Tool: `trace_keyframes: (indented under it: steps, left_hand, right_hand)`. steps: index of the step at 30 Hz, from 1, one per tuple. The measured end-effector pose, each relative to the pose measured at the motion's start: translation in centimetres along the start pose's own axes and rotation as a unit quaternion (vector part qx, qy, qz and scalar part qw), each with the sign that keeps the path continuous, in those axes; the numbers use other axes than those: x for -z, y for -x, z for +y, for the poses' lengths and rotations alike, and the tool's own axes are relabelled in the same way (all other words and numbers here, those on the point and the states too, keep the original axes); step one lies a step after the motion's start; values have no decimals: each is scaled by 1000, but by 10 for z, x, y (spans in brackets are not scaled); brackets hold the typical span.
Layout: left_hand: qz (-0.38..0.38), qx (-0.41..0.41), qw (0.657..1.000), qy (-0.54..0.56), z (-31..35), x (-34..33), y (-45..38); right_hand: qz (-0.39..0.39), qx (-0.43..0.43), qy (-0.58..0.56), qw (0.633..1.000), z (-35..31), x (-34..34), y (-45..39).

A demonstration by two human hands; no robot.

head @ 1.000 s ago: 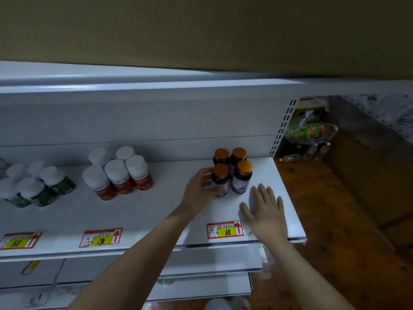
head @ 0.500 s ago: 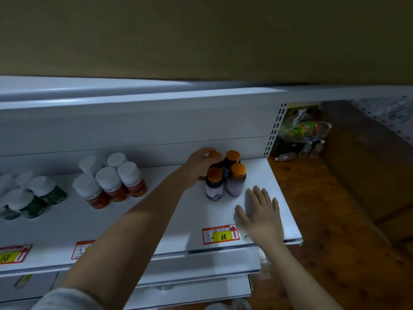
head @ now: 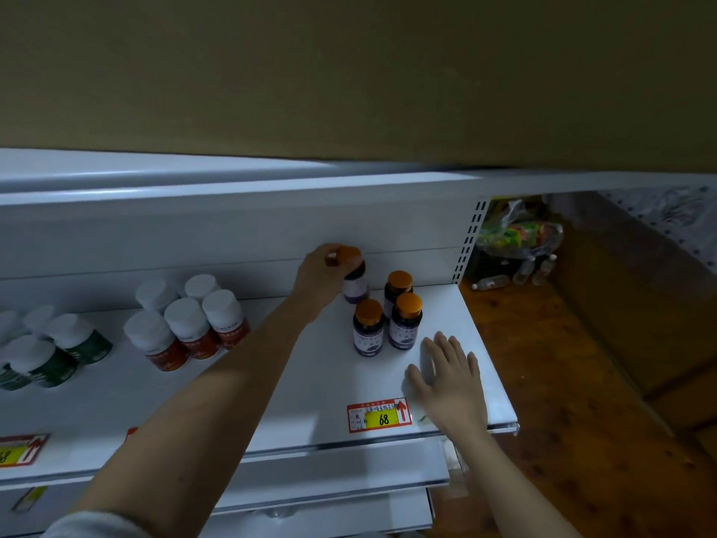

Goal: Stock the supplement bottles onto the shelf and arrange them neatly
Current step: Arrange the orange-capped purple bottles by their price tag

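My left hand (head: 322,271) grips a dark, orange-capped supplement bottle (head: 354,279) by its top and holds it lifted at the back of the white shelf (head: 295,382). Three more orange-capped bottles stand on the shelf to its right: one at the back (head: 399,287) and two in front (head: 368,328) (head: 406,321). My right hand (head: 452,382) lies flat and open on the shelf, just in front and to the right of those bottles.
Several white-capped bottles with red labels (head: 186,328) stand mid-shelf, and green-labelled ones (head: 50,349) at the far left. Price tags, one reading 68 (head: 379,415), sit along the front edge. Beyond the shelf's right end are a wooden floor, plastic bottles (head: 516,275) and a bag.
My left hand moved from the front-left bottle to the back-left one, gripped its cap and lifted it up and to the left. The right hand stayed flat on the shelf.
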State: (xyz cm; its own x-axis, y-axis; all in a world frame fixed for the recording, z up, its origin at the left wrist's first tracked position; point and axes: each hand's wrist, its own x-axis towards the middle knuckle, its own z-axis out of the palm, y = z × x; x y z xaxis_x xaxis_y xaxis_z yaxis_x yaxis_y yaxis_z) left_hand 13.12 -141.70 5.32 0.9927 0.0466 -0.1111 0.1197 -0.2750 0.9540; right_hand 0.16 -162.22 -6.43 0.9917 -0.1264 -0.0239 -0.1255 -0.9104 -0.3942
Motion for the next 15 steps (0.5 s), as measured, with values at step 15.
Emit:
trace_keyframes:
  steps: [15]
  left_hand:
    - [-70,15,995,72,15,64,127]
  right_hand:
    - [-143,6,-605,783,-100,66,47]
